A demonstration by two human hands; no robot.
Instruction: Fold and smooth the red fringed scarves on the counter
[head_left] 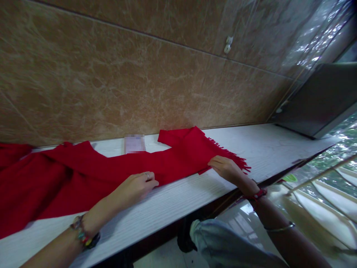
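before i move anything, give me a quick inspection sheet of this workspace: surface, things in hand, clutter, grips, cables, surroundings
Surface: white wood-grain counter, partly covered by cloth.
Job's things: long red cloth, fringed at its right end, rumpled at the left.
Clutter: pale flat item by the cloth's far edge, pixelated.
Left grip: on the cloth near its close edge; hold unclear.
Right grip: fingertips at the close edge near the fringe; pinch unclear.
Cables: nothing seen.
Surroundings: brown marbled wall with a small white fixture; dark panel at right.

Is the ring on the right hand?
No, the silver ring is on the left hand, at the near edge of the red fringed cloth.
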